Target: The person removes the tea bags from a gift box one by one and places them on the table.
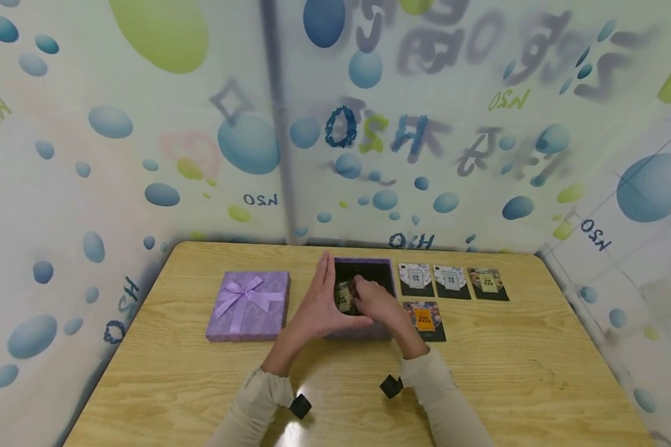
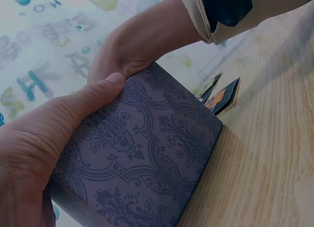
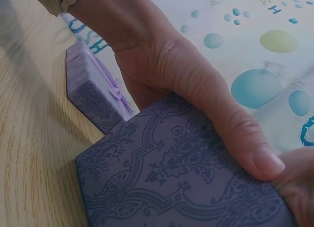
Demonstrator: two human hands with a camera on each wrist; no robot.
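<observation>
A purple patterned gift box [image 1: 360,331] with a dark inside stands uncovered on the table. My left hand [image 1: 320,303] holds it at the left, its fingers straight along the left wall and its thumb across the front rim. The right hand [image 1: 376,302] reaches down into the box, fingers curled at the edge of a small dark packet [image 1: 343,299] with a pale label. The fingertips are partly hidden inside. From the left wrist view, the front wall [image 2: 142,143] hides the packet, and the right hand [image 2: 130,47] dips behind the rim.
The matching purple lid [image 1: 237,320] with a ribbon bow lies left of the box. To the right, two white-and-black packets [image 1: 415,279] and a dark one with a pale label [image 1: 488,284] form a row. An orange-labelled packet [image 1: 425,320] lies below. A patterned curtain [image 1: 335,186] hangs behind.
</observation>
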